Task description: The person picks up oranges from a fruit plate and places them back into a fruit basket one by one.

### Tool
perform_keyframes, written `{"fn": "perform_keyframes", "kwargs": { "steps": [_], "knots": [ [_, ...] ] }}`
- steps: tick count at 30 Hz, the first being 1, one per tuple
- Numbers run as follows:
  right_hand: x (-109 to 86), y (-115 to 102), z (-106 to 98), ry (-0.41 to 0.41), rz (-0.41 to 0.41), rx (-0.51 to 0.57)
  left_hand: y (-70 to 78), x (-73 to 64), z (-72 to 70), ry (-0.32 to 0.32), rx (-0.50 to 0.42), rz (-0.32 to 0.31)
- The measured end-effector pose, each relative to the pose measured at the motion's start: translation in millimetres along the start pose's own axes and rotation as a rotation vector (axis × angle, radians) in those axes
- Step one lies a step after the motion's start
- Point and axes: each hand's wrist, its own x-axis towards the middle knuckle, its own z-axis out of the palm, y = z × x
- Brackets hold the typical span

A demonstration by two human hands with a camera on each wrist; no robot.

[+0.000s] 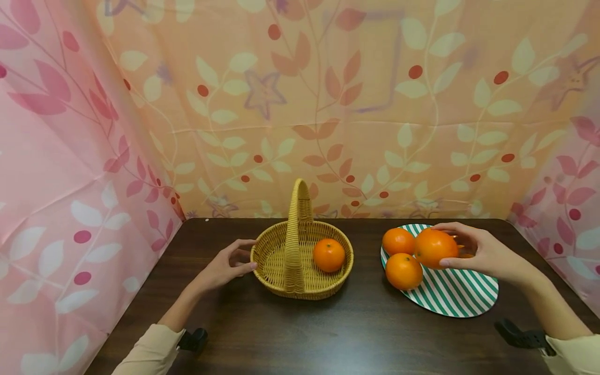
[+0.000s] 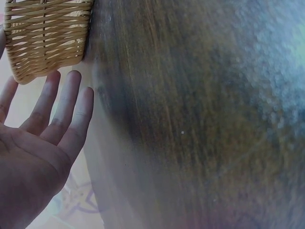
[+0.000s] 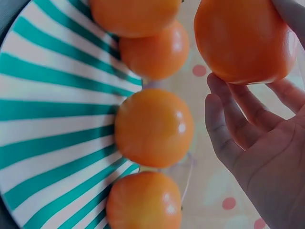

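1. At the far left, the left hand (image 1: pixel 222 268) is set beside the left end of the basket, with thumb and fingers spread wide; in the left wrist view the fingers are seen nearly straight, close to the basket's wall. Whether firm contact is made with the wall cannot be told.

2. Next comes the basket (image 1: pixel 272 284), stood upright on the tabletop (image 1: pixel 281 333), its long axis laid left to right. It is crossed from front to back by an arched handle (image 1: pixel 294 245), by which the inside is parted into a left and a right half.

3. In the right half, one orange (image 1: pixel 329 255) is seated, apart from the handle and near the right end.

4. Between basket and plate, a stretch of tabletop is left. This sideways gap is judged the relation that counts: the basket is placed directly left of the raised fruit, with its right half the nearer.

5. On the striped plate (image 1: pixel 450 297), slanted from back left to front right, four more oranges are shown in the right wrist view; in the head view, two are seen plainly and the others are mostly hidden.

6. Above the plate, a large orange (image 1: pixel 433 247) is held clear of its surface, gripped between thumb and fingers of the right hand (image 1: pixel 485 252). By this hand the fruit is reached from the right, so the fruit lies on its basket-facing side.
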Motion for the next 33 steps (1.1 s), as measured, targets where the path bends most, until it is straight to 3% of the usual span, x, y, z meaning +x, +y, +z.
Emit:
{"fn": "perform_keyframes", "kwargs": {
  "steps": [9, 21, 29, 33],
  "knots": [
    [22.9, -11.5, 3.6, -0.029, -0.049, 0.022, -0.4, 0.1, 0.3, 0.0, -0.011, 0.001],
    [48.9, -25.5, 17.0, -0.022, -0.005, 0.099, 2.3, 1.5, 0.3, 0.005, 0.008, -0.005],
    [69.2, -26.6, 33.9, -0.001, -0.083, 0.039, 2.0, 1.0, 0.1, 0.008, 0.028, -0.009],
    [80.4, -31.3, 48.1, -0.021, -0.064, 0.074, 0.0, -0.1, -0.2, 0.008, 0.028, -0.005]
  ]
}}
